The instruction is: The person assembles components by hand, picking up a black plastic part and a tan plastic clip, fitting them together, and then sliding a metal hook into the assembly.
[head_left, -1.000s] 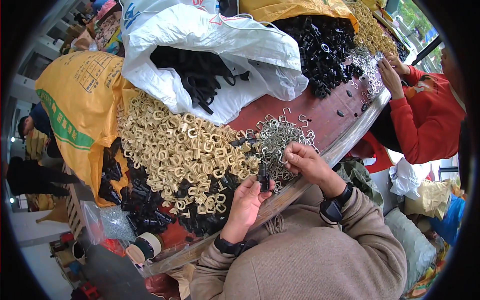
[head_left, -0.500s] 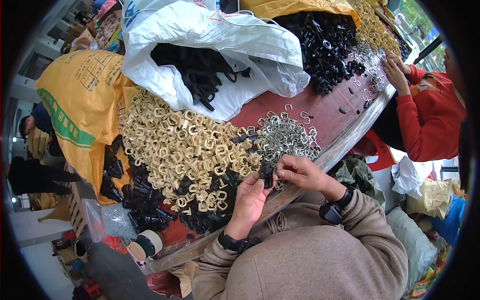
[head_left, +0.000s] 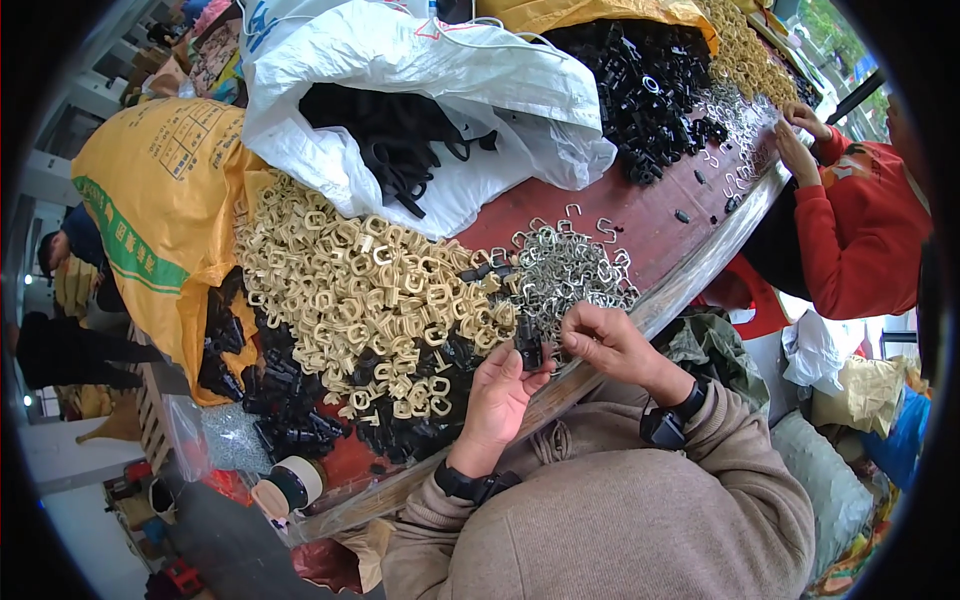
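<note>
My left hand (head_left: 498, 398) pinches a small black plastic part (head_left: 528, 342) upright between thumb and fingers, over the table's near edge. Just right of it is my right hand (head_left: 612, 345), its fingers curled and thumb pressed in; whatever it may hold is too small to see. The two hands are slightly apart. Bent silver metal hooks (head_left: 575, 265) lie in a heap right behind them. Beige plastic loops (head_left: 370, 290) form a larger pile on the left, with more black plastic parts (head_left: 290, 400) scattered along its near side.
A white sack (head_left: 540, 150) of black straps stands behind the piles, a yellow sack (head_left: 165, 190) at the left. Farther back lies another black heap (head_left: 640, 90). A co-worker in red (head_left: 860, 230) handles metal pieces at the right. A tape roll (head_left: 297, 483) sits at the near left corner.
My right hand has drawn back a little from the black plastic part, leaving a gap. My left hand keeps its hold. The co-worker's hands have shifted slightly.
</note>
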`<state>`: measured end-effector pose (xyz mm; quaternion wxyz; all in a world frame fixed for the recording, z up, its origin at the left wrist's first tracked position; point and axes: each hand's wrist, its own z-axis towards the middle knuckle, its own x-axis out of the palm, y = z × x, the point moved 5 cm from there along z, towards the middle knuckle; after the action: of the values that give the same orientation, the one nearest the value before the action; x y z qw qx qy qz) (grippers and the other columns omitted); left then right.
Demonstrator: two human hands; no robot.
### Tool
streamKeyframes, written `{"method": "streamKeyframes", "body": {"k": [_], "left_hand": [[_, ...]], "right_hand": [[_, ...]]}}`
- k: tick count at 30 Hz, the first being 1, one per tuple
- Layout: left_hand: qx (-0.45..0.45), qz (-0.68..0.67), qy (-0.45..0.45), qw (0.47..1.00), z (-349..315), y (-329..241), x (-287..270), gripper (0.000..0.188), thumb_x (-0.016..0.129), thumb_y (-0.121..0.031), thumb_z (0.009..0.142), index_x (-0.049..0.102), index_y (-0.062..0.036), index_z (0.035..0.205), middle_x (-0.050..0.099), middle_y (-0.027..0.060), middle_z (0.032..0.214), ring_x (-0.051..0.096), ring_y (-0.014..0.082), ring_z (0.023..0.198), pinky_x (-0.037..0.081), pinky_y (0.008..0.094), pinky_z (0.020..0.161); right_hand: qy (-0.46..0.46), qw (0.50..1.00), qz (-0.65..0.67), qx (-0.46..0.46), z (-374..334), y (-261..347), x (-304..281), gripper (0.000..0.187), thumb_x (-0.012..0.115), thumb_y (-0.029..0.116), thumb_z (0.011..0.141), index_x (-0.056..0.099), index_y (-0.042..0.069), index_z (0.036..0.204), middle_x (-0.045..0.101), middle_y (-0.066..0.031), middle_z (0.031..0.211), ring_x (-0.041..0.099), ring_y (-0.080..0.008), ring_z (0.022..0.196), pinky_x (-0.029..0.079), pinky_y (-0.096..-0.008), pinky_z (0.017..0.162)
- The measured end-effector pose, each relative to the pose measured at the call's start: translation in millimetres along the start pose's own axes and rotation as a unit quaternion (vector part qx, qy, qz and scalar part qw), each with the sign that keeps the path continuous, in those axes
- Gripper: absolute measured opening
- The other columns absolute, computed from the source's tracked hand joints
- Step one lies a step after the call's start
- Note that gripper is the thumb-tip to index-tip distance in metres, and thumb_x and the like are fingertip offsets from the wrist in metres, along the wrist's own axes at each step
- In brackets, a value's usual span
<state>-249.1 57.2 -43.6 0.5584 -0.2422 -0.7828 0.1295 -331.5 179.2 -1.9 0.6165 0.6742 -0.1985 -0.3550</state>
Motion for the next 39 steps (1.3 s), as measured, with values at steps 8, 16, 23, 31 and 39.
{"method": "streamKeyframes", "body": {"k": [8, 16, 23, 31, 39], "left_hand": [[-0.022, -0.009, -0.005, 1.000, -2, 8, -3, 0.024, 0.050, -0.017, 0.085, 0.051, -0.0016, 0.103, 0.057, 0.0068, 0.096, 0.057, 0.0157, 0.083, 0.048, 0.0246, 0.071], [-0.029, 0.038, -0.018, 0.999, -2, 6, -2, 0.025, 0.054, -0.016, 0.082, 0.053, -0.0010, 0.102, 0.058, 0.0056, 0.092, 0.058, 0.0145, 0.080, 0.048, 0.0226, 0.068], [-0.025, 0.068, -0.027, 0.997, -3, 3, -6, 0.023, 0.055, -0.014, 0.082, 0.054, 0.0005, 0.100, 0.058, 0.0049, 0.089, 0.057, 0.0124, 0.077, 0.048, 0.0219, 0.067], [-0.001, 0.050, -0.044, 0.998, -9, 0, -15, 0.023, 0.054, -0.014, 0.082, 0.053, 0.0019, 0.099, 0.058, 0.0053, 0.088, 0.056, 0.0104, 0.075, 0.048, 0.0221, 0.067], [-0.007, 0.053, -0.050, 0.997, -9, -8, -11, 0.015, 0.052, -0.013, 0.083, 0.053, -0.0022, 0.093, 0.057, 0.0016, 0.083, 0.058, 0.0123, 0.077, 0.050, 0.0258, 0.066]], "right_hand": [[-0.001, 0.976, -0.130, -0.172, 1, 24, 12, 0.010, 0.058, 0.008, 0.073, 0.049, 0.004, 0.077, 0.045, -0.0076, 0.066, 0.049, -0.0241, 0.061, 0.039, -0.0314, 0.052], [-0.007, 0.943, -0.243, -0.228, -1, 27, 15, 0.013, 0.059, 0.010, 0.069, 0.050, 0.007, 0.076, 0.044, -0.0067, 0.067, 0.048, -0.0241, 0.061, 0.039, -0.0337, 0.054], [0.035, 0.974, -0.163, -0.152, 6, 19, 20, 0.014, 0.061, 0.008, 0.068, 0.050, 0.005, 0.075, 0.044, -0.0065, 0.066, 0.048, -0.0239, 0.060, 0.040, -0.0327, 0.052], [0.030, 0.995, -0.059, -0.080, 7, 9, 33, 0.012, 0.062, 0.005, 0.070, 0.050, 0.005, 0.073, 0.046, -0.0058, 0.066, 0.048, -0.0207, 0.059, 0.039, -0.0294, 0.051], [0.011, 0.981, -0.107, -0.161, 8, 14, 35, 0.013, 0.060, 0.002, 0.069, 0.049, 0.005, 0.074, 0.046, -0.0073, 0.068, 0.048, -0.0231, 0.060, 0.039, -0.0306, 0.051]]}}
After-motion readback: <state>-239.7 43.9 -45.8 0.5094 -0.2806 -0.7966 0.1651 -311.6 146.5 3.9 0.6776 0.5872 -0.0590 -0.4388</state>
